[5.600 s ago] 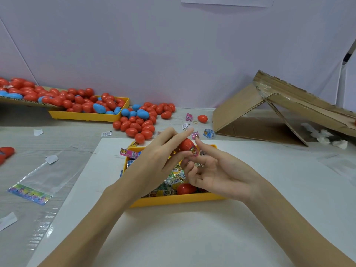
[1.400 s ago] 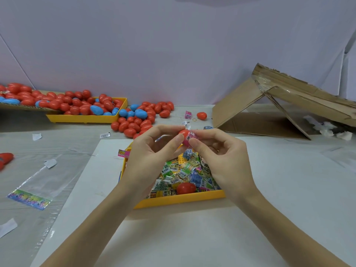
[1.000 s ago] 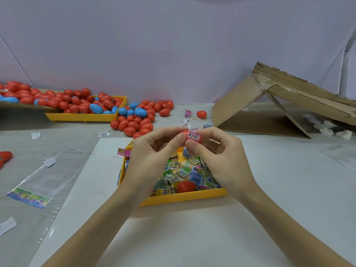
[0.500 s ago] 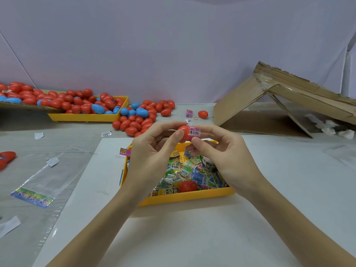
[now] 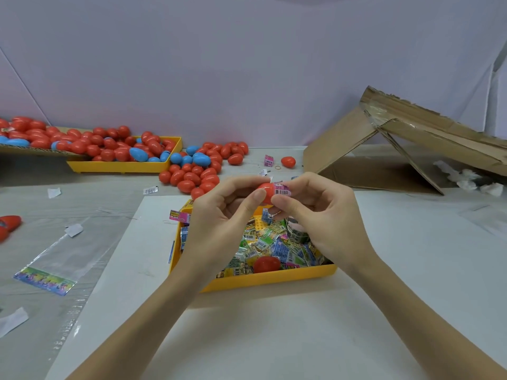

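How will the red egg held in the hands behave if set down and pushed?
Likely to roll: the egg is rounded and smooth, like the loose eggs heaped behind. Probably light: the left hand pinches it by fingertips alone, while the right hand pinches the packet at its end. The glossy shell may slip.
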{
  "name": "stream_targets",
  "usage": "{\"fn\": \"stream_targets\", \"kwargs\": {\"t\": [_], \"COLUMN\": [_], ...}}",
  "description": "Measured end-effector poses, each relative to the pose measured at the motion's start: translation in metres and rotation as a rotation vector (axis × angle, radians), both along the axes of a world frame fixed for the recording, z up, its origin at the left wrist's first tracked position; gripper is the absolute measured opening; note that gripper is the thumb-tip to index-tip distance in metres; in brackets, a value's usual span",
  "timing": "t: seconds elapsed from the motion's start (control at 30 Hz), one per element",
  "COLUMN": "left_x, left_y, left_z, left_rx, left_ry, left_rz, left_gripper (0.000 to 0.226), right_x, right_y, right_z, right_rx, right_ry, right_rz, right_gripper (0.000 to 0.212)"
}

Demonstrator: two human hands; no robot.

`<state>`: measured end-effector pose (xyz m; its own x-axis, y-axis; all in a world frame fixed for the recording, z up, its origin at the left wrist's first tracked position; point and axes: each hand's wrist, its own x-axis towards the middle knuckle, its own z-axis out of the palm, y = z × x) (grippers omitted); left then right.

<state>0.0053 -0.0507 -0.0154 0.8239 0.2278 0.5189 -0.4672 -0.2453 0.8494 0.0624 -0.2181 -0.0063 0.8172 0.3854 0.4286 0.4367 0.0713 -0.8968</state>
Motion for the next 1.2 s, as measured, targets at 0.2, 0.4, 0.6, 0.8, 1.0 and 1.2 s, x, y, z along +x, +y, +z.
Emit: {"fn": "stream_targets", "kwargs": {"t": [0.2,0.4,0.6,0.8,1.0,1.2], "left_x": [0.001,-0.001,-0.001,0.0,0.003,0.005], "left_y": [-0.001,0.003,0.009,0.013,0.015,0.016], "left_z": [-0.001,0.001,0.007,0.006,0.0,-0.002], "left_rx": [-0.099,-0.096,-0.065,0.145,0.309,0.313], "left_ry": [0.044,0.039,0.034,-0.017,-0.042,-0.058], "left_rz": [-0.063,-0.112,-0.068,-0.082,-0.075,-0.072], "left_gripper": [0.028,0.028,0.025,0.033,0.036,0.033], "right_x": [0.0,-0.003,0.002,0.004,0.003,0.003], "right_y": [-0.001,0.0,-0.003,-0.006,-0.005,-0.004], "right_z": [0.003,0.003,0.001,0.004,0.003,0.001], "right_rx": [-0.013,0.042,0.044,0.028,-0.03,-0.095], "right_ry": [-0.051,0.015,0.12,0.138,0.103,0.068], "right_rz": [0.008,-0.026,-0.045,-0.027,0.025,0.049], "right_gripper": [0.025,0.018,0.022,0.026,0.027,0.031]}}
